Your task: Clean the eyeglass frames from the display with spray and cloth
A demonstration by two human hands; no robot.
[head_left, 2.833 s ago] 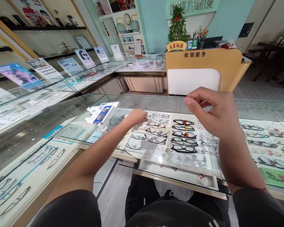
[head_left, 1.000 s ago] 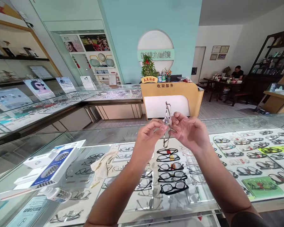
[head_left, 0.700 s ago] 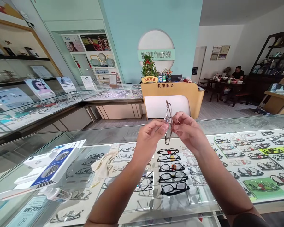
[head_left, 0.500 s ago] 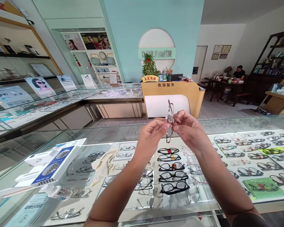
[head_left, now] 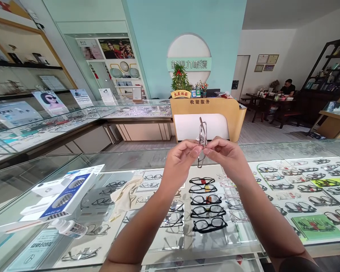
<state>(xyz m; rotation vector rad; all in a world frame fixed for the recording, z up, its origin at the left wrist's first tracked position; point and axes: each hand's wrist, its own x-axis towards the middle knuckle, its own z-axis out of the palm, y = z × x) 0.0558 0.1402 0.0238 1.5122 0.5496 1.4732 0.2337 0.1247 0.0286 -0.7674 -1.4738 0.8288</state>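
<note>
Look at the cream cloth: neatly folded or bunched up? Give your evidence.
Bunched up: the cream cloth lies in loose, uneven creases, its outline irregular.

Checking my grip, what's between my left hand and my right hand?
The head view shows thin-framed glasses, held on edge between the left hand and the right hand.

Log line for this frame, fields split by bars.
left hand: pinching glasses | right hand: fingertips at glasses | glasses: upended above display case | white bottle: lying on its side

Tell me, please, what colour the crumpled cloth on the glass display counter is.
The crumpled cloth is pale cream; the head view shows it best.
</note>
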